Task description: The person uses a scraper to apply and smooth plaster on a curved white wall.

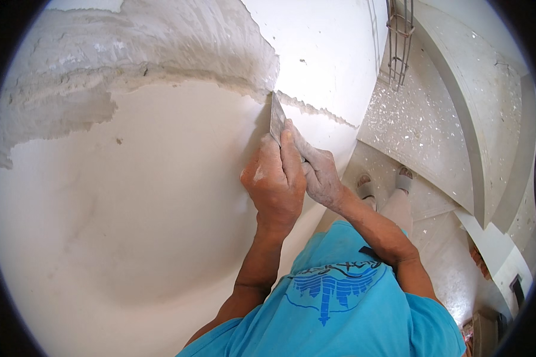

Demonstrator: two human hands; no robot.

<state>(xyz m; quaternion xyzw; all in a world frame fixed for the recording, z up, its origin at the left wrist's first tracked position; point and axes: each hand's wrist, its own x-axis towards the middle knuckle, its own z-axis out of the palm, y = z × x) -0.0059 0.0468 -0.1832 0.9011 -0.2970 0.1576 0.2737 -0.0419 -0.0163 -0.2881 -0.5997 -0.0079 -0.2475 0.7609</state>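
Both of my hands grip one flat metal plastering blade (276, 116) and press its edge against the wall (131, 196). My left hand (274, 181) wraps the handle from the left, index finger stretched up along the blade. My right hand (318, 169), dusted with white plaster, clasps it from the right. The blade's tip meets the ragged lower border of a rough grey plaster coat (131, 53) that covers the wall's upper part. Below that border the wall is smooth and cream-coloured.
To the right, speckled terrazzo stair steps (417, 125) curve downward, and my feet in sandals (382, 183) stand on one. A metal rebar cage (401, 35) rises at the top right. Some debris lies at the lower right corner.
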